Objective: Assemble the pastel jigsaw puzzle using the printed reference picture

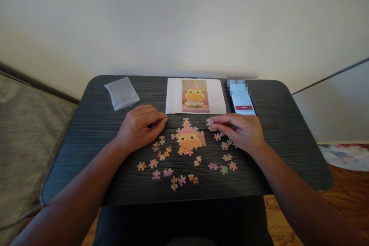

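A partly joined jigsaw puzzle (188, 140) lies mid-table, showing a yellow character's face with a pink pointed hat. To its right, my right hand (242, 128) pinches a puzzle piece (209, 124) between thumb and fingertips, just apart from the joined section. My left hand (145, 125) rests on the table to the upper left of the joined section, fingers curled, thumb and index tips together, with no piece showing in them. Several loose pieces, among them a purple piece (213, 166) and an orange-brown piece (174, 183), are scattered at the sides and in front.
Behind the puzzle lies a white sheet (174, 96) with a printed picture of the character and a cake. A clear plastic bag (122, 93) is at the back left. A lit phone (242, 100) lies beyond my right hand. The dark table (291, 153) meets a pale wall.
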`<state>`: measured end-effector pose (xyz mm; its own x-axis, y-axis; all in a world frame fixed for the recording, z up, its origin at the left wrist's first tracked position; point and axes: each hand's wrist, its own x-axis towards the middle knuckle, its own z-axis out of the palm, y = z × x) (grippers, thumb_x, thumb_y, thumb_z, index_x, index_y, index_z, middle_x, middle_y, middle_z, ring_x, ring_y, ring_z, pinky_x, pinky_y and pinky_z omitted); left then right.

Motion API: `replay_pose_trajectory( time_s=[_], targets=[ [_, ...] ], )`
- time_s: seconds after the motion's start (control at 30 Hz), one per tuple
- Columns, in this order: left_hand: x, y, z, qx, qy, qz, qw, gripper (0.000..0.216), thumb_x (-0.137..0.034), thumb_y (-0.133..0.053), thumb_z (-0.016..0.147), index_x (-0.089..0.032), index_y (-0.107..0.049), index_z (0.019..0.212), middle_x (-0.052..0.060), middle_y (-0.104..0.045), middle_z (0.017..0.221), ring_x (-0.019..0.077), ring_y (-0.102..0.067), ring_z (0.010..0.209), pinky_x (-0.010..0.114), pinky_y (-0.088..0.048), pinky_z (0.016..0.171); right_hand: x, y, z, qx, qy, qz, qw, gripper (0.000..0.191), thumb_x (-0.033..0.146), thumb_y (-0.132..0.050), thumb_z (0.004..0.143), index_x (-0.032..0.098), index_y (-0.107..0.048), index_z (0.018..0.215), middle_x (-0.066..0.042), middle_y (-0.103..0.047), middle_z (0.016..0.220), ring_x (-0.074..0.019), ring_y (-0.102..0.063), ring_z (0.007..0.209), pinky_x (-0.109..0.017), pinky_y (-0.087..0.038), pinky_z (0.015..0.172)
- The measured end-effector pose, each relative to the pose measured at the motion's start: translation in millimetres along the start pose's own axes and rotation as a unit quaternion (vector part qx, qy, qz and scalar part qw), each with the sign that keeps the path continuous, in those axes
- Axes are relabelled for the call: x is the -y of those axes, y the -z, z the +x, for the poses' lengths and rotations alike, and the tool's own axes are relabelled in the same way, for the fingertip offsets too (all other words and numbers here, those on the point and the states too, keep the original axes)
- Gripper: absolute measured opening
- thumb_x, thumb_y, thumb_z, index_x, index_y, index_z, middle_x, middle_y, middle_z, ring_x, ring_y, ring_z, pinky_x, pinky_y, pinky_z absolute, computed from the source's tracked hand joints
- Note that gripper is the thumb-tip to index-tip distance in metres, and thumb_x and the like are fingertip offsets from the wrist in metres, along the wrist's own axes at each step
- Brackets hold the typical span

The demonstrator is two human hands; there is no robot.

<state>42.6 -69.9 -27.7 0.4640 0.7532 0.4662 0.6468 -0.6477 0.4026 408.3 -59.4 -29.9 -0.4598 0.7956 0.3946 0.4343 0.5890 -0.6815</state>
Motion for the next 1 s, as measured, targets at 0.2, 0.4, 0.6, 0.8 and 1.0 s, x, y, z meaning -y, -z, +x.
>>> replay_pose_trajectory(
  time_s=[0.2, 0.4, 0.6, 0.8, 1.0],
  targets=[
    [7.8, 0.4, 0.0, 0.004, 0.007, -0.01, 1.0, 0.02, -0.019, -0.067, 0.109, -0.018, -0.082, 0.096, 0.005, -0.073, 0.078, 0.0213, -0.067, 0.074, 0.038, -0.052, 0.07, -3.1, 2.8, -2.1, -0.005, 0.008, -0.038, 0.999, 0.016, 0.034, -0.086, 0.105, 0.034, -0.089, 0.12, 0.003, -0.093, 0.106, -0.0155, -0.086, 0.074, -0.032, -0.071, 0.072],
    [16.6, 3.7, -1.4, -0.018, 0.045, -0.02, 0.999, 0.023, -0.022, -0.065, 0.108, -0.018, -0.084, 0.096, 0.008, -0.079, 0.086, 0.023, -0.073, 0.08, 0.04, -0.057, 0.075, -6.2, 3.1, -3.5, -0.002, 0.012, -0.053, 0.999, 0.015, 0.036, -0.087, 0.104, 0.035, -0.089, 0.119, 0.002, -0.093, 0.107, -0.0187, -0.087, 0.076, -0.036, -0.069, 0.067],
    [27.6, 3.3, -2.1, -0.063, 0.081, 0.004, 0.995, 0.022, -0.024, -0.066, 0.102, -0.018, -0.086, 0.097, 0.009, -0.081, 0.09, 0.0239, -0.075, 0.085, 0.042, -0.06, 0.082, -10.1, 3.2, -2.0, 0.0, 0.015, -0.06, 0.998, 0.015, 0.037, -0.085, 0.104, 0.035, -0.09, 0.118, 0.001, -0.093, 0.109, -0.0205, -0.088, 0.082, -0.038, -0.07, 0.07],
    [34.2, 3.2, -1.3, -0.112, 0.117, 0.021, 0.987, 0.021, -0.024, -0.067, 0.099, -0.017, -0.087, 0.096, 0.006, -0.076, 0.081, 0.0201, -0.067, 0.074, 0.038, -0.054, 0.073, -10.6, 5.6, -3.0, 0.018, 0.028, -0.045, 0.998, 0.015, 0.037, -0.089, 0.1, 0.034, -0.091, 0.115, 0.001, -0.093, 0.106, -0.0188, -0.086, 0.078, -0.035, -0.069, 0.069],
    [37.9, -1.2, 0.5, -0.125, 0.11, 0.001, 0.986, 0.017, -0.026, -0.071, 0.096, -0.019, -0.085, 0.092, 0.006, -0.075, 0.079, 0.0193, -0.065, 0.071, 0.038, -0.052, 0.072, -6.2, 14.0, -0.5, 0.142, -0.038, 0.069, 0.987, 0.021, 0.041, -0.091, 0.097, 0.026, -0.092, 0.111, -0.002, -0.092, 0.095, -0.0153, -0.084, 0.073, -0.027, -0.065, 0.066]
  ],
)
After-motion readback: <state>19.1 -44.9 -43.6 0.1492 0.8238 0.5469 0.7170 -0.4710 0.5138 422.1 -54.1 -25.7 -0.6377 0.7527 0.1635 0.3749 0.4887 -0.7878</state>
